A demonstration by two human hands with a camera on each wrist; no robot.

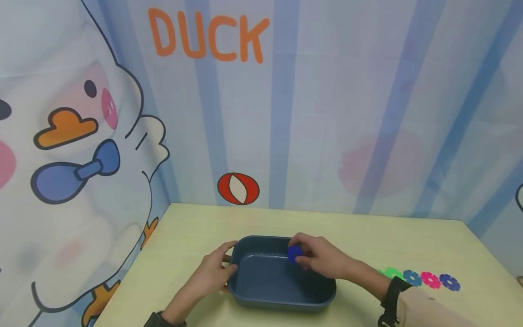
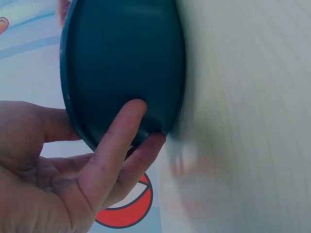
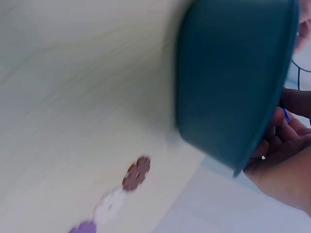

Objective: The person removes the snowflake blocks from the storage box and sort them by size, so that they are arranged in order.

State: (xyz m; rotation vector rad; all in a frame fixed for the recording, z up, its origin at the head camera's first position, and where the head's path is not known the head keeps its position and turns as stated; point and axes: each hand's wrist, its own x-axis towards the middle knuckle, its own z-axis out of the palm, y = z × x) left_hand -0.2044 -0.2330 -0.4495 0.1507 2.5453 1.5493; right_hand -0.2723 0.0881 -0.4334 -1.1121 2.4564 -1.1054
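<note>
A dark blue rectangular basin (image 1: pixel 265 277) with rounded corners stands on the table; in the left wrist view the same basin (image 2: pixel 121 58) looks teal. At its left end my left hand (image 1: pixel 210 272) grips the wall, thumb and fingers on either side of the rim. My right hand (image 1: pixel 323 256) pinches a blue notched plastic disc (image 1: pixel 294 253) over the back right part of the basin, the fingers partly covering it. Only a blue sliver of the disc (image 3: pixel 286 115) shows beside the right hand (image 3: pixel 286 141) in the right wrist view.
Right of the basin, partly behind the right forearm, a row of notched discs lies on the pale table (image 1: pixel 196 222): green (image 1: pixel 392 272), blue (image 1: pixel 412 277), pink (image 1: pixel 431 279) and dark blue (image 1: pixel 450 282). A printed duck curtain (image 1: pixel 318 91) hangs along the table's back edge.
</note>
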